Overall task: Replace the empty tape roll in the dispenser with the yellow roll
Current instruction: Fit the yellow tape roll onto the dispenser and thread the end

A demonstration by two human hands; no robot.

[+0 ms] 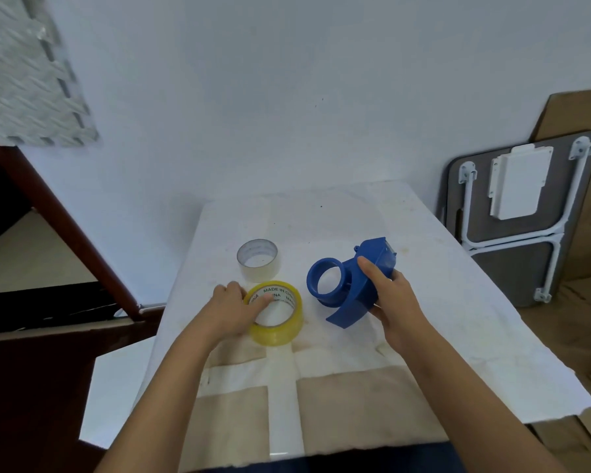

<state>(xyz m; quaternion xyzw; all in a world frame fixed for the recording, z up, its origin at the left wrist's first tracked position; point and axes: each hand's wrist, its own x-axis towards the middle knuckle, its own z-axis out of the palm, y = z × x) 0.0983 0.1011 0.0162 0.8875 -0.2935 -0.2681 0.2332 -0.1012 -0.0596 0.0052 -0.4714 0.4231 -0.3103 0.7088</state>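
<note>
The yellow tape roll lies flat on the table, its core printed "MADE IN CHINA". My left hand grips its left side, thumb inside the core and fingers on the outer wall. Just behind it stands the empty clear roll, untouched. To the right, my right hand holds the blue tape dispenser by its handle, tilted, with the bare round hub facing left toward the yellow roll. No roll sits on the hub.
The table is covered with white and tan paper. A folded grey table with white legs leans on cardboard at the right. A dark wooden frame stands to the left, by the wall.
</note>
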